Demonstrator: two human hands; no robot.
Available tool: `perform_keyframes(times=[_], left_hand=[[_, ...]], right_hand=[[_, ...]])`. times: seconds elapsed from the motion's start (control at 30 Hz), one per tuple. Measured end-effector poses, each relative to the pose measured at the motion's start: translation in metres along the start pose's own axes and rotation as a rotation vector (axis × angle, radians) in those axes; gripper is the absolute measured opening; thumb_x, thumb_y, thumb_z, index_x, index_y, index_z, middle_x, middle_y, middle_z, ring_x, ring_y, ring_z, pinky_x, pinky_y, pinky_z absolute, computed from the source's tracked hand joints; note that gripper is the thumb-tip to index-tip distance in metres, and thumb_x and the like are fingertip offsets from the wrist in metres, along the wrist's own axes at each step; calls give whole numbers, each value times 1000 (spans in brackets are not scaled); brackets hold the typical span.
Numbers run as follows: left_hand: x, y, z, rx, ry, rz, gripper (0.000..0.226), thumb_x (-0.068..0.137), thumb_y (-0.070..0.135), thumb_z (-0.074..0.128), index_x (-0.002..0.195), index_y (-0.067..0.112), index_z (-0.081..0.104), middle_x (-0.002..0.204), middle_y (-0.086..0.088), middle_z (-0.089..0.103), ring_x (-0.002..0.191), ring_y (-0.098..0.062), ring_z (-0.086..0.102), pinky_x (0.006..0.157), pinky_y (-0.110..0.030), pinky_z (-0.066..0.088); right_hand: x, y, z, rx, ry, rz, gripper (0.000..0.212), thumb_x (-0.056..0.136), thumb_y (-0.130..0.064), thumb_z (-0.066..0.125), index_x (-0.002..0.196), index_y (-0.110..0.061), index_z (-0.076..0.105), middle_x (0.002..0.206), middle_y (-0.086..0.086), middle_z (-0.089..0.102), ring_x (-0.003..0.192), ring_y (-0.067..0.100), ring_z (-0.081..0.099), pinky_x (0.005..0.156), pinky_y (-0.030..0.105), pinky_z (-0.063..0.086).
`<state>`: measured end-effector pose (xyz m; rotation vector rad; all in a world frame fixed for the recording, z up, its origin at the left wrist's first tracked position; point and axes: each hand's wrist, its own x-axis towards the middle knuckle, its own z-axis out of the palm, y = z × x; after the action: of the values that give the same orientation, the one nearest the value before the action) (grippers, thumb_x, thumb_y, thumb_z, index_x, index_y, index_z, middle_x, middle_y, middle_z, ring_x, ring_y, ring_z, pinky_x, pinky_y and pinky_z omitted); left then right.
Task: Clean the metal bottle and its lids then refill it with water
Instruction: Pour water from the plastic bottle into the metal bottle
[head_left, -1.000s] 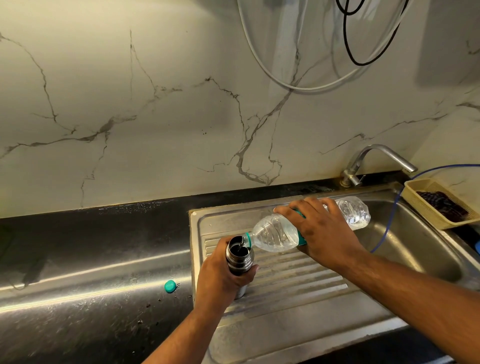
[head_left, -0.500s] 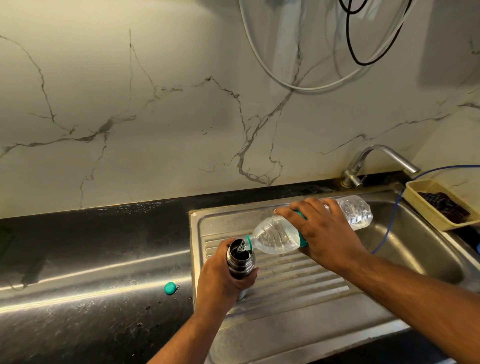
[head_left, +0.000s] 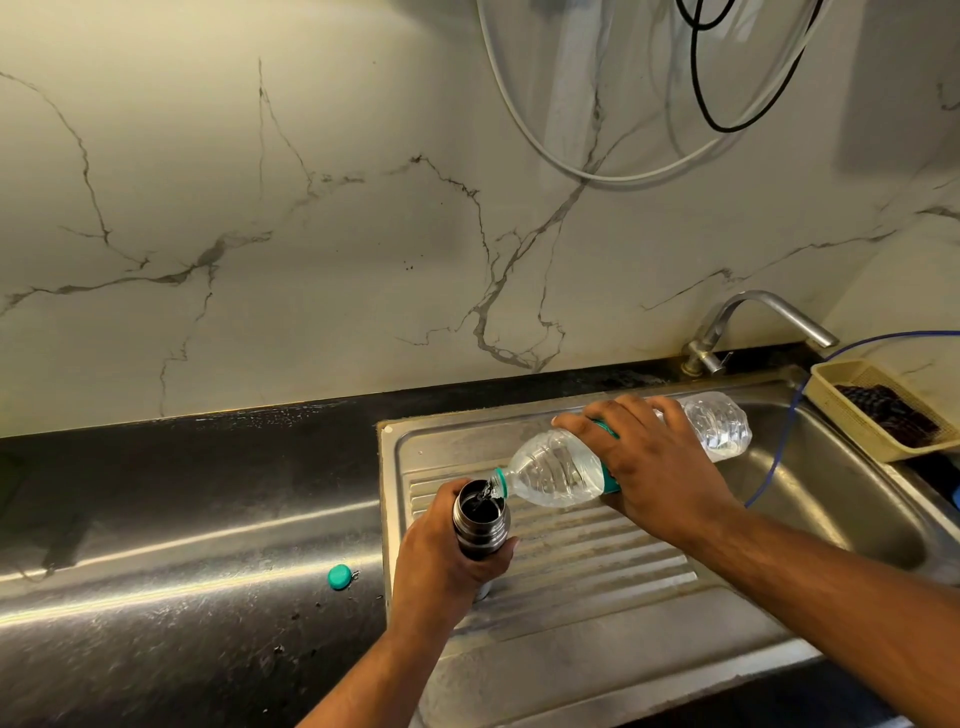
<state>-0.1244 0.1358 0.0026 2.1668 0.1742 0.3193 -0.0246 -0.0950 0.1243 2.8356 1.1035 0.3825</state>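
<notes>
The metal bottle (head_left: 480, 522) stands upright on the ribbed drainboard (head_left: 587, 566), its mouth uncovered. My left hand (head_left: 441, 561) is wrapped around its body. My right hand (head_left: 654, 467) grips a clear plastic water bottle (head_left: 556, 473) with a teal label, tipped almost level with its neck at the metal bottle's rim. A thin stream of water runs from it into the metal bottle. A small teal cap (head_left: 340, 577) lies on the dark counter to the left of the sink. No lid of the metal bottle is in view.
The steel sink basin (head_left: 831, 499) lies to the right with a tap (head_left: 748, 322) behind it. A yellow basket (head_left: 852, 415) of dark items sits on the sink's right edge. A blue cord (head_left: 779, 457) drops into the basin. Cables hang on the marble wall.
The plastic bottle has tilted a little more and its base has risen slightly while water keeps running. Both hands keep their grips in nearly the same places.
</notes>
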Motion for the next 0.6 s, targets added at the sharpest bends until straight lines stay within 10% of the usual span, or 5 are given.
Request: perform_keyframes(times=[0.6], left_hand=[[1,-4,2,-16,17,10,74,63,61,85,123,55,42,107,27,65,99,5,63,87,-24,58]], right_hand=[[-2,4,-3,-13,2,15,111,52,-44,97,148,-33,41,132,2,59,123,28,54,101,55,44]])
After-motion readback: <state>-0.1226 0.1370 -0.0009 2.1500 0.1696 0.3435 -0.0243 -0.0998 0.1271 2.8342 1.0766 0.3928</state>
